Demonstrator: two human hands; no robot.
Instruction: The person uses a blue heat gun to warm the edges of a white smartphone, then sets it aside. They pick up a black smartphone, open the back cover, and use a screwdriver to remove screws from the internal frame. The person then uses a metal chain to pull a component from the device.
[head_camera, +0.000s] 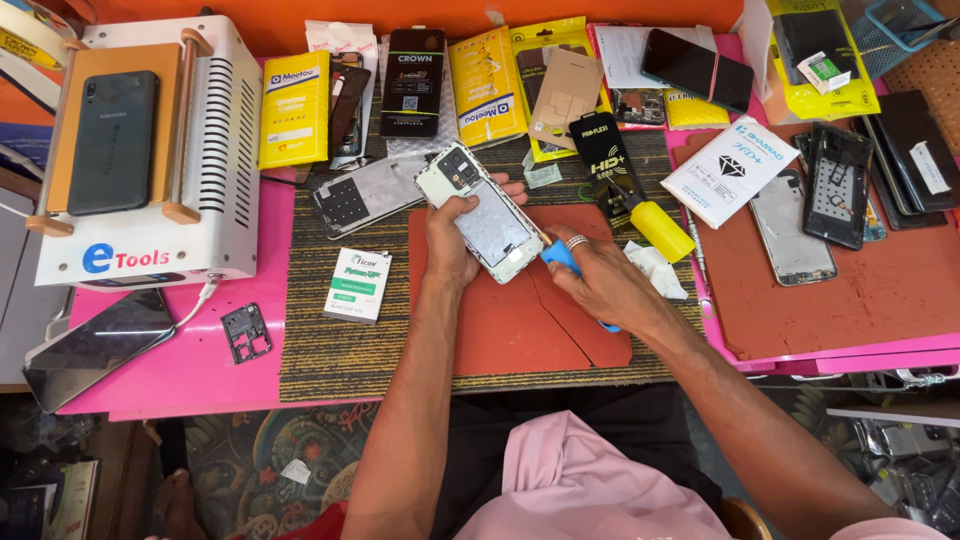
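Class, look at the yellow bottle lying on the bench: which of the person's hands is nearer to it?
Right. The right hand is just beside the yellow bottle; the left hand is farther off.

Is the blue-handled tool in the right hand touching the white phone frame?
Touching: the head view shows the blue-handled tool tip meeting the white phone frame edge, with no gap.

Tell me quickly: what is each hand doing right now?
Left hand: closed on the white phone frame.
Right hand: closed on a blue-handled tool.
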